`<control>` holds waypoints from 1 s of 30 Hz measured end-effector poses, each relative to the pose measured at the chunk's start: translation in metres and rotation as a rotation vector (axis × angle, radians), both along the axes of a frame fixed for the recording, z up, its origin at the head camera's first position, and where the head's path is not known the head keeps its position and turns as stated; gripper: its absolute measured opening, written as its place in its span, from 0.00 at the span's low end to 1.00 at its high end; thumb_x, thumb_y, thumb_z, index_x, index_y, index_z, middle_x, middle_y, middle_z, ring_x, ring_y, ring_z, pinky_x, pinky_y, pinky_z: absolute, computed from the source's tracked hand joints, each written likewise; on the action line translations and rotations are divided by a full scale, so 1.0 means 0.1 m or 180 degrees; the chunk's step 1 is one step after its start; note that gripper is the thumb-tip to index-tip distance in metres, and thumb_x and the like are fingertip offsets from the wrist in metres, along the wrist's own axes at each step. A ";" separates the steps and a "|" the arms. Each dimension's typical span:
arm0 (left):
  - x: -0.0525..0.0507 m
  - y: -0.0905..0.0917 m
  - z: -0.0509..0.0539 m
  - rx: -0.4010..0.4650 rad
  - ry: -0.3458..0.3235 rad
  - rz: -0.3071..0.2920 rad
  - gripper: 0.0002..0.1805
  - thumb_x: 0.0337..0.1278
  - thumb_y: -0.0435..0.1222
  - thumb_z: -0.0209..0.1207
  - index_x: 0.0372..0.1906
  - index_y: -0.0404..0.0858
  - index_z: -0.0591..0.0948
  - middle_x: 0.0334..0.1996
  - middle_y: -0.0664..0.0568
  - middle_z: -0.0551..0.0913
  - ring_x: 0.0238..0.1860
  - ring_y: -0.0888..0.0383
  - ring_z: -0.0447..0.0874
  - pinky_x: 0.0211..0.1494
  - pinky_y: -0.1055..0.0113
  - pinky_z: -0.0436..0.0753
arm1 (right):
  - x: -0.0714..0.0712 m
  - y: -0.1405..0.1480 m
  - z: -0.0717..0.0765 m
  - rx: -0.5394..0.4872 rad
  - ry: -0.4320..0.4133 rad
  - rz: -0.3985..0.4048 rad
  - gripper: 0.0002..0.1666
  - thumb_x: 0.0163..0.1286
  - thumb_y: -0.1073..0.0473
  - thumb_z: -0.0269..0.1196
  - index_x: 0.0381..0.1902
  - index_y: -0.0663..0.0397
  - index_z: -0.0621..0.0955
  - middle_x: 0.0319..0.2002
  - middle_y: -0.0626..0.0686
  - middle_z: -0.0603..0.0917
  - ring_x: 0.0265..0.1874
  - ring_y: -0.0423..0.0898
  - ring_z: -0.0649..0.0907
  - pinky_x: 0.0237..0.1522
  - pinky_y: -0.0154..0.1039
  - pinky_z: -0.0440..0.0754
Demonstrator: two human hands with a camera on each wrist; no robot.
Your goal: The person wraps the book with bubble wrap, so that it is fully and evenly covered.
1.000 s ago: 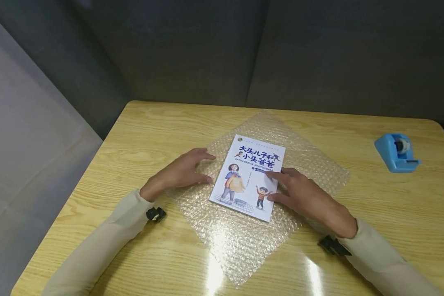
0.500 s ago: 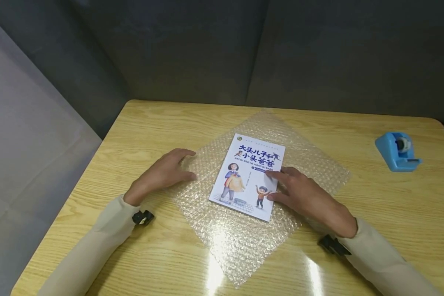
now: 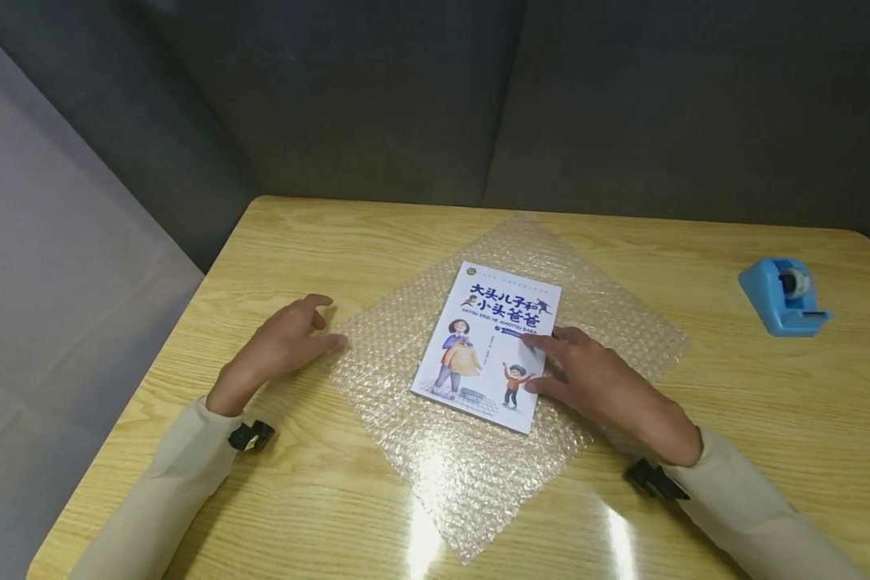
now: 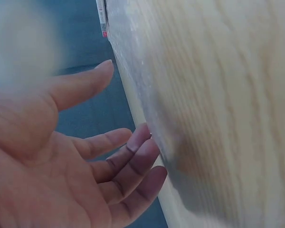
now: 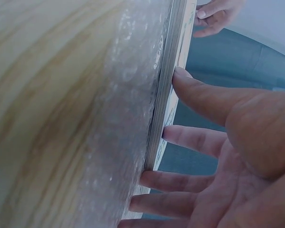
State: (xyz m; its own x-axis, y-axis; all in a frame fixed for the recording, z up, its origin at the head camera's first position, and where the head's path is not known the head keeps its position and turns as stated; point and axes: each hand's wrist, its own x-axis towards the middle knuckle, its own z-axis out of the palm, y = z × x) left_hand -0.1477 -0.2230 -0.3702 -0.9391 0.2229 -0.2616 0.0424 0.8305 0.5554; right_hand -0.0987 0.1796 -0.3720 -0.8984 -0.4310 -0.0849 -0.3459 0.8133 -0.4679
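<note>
A white paperback book with cartoon figures and Chinese lettering lies on a square sheet of bubble wrap, which is turned cornerwise on the table. My right hand rests at the book's right edge. Its thumb and index finger touch the cover, and in the right wrist view other fingertips reach down beside the book's page edge to the wrap. My left hand is at the wrap's left corner, thumb tip beside it. In the left wrist view its fingers are loosely bent, with nothing held between them and the thumb.
A blue tape dispenser with a roll in it stands at the right rear of the wooden table. A dark curtain hangs behind the table, and pale cloth is at the left.
My left hand has moved left, away from the book to the wrap's left corner. The right hand, the book and the bubble wrap have stayed in place.
</note>
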 end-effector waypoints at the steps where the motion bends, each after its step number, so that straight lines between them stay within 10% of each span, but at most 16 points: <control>1: 0.00 -0.01 0.00 -0.0009 -0.0015 -0.0003 0.41 0.70 0.45 0.64 0.77 0.27 0.62 0.58 0.30 0.80 0.56 0.37 0.81 0.57 0.42 0.79 | 0.00 0.00 0.00 -0.0002 0.0012 0.0006 0.38 0.69 0.53 0.72 0.72 0.63 0.75 0.63 0.79 0.73 0.58 0.74 0.79 0.55 0.67 0.80; 8: -0.01 -0.02 -0.05 -0.0008 -0.0046 0.0019 0.38 0.70 0.44 0.65 0.74 0.27 0.66 0.56 0.30 0.81 0.53 0.39 0.82 0.53 0.44 0.80 | 0.00 0.00 -0.01 -0.0008 0.0014 -0.0003 0.38 0.69 0.54 0.72 0.71 0.63 0.75 0.63 0.79 0.73 0.58 0.74 0.79 0.55 0.67 0.80; 12: 0.07 0.04 -0.07 -0.0096 0.0362 -0.0106 0.38 0.66 0.43 0.69 0.72 0.28 0.70 0.60 0.31 0.78 0.59 0.35 0.76 0.58 0.41 0.77 | 0.01 0.00 -0.01 -0.0010 0.0017 0.0001 0.38 0.69 0.54 0.72 0.71 0.63 0.75 0.63 0.79 0.74 0.58 0.73 0.79 0.55 0.66 0.81; 17: 0.39 0.31 -0.06 -0.0007 0.1099 -0.1379 0.46 0.51 0.47 0.78 0.73 0.35 0.72 0.73 0.36 0.68 0.73 0.38 0.65 0.74 0.40 0.66 | 0.00 0.01 0.00 0.0016 -0.0016 -0.0006 0.39 0.69 0.52 0.72 0.72 0.63 0.74 0.64 0.79 0.73 0.58 0.74 0.79 0.54 0.67 0.80; 22: 0.71 0.60 -0.06 0.0169 0.1097 -0.2746 0.57 0.42 0.59 0.76 0.78 0.41 0.67 0.82 0.40 0.55 0.81 0.40 0.50 0.79 0.39 0.53 | -0.01 0.02 0.00 0.0021 -0.0006 -0.0007 0.39 0.69 0.53 0.72 0.72 0.63 0.74 0.64 0.79 0.72 0.59 0.75 0.78 0.54 0.68 0.80; 30: 0.84 0.79 -0.13 -0.0098 0.1164 -0.3225 0.58 0.41 0.63 0.72 0.79 0.43 0.66 0.82 0.39 0.52 0.82 0.39 0.46 0.80 0.39 0.50 | -0.01 0.00 -0.02 0.0040 -0.0054 -0.0016 0.38 0.69 0.53 0.72 0.72 0.62 0.74 0.65 0.79 0.72 0.59 0.75 0.78 0.56 0.68 0.79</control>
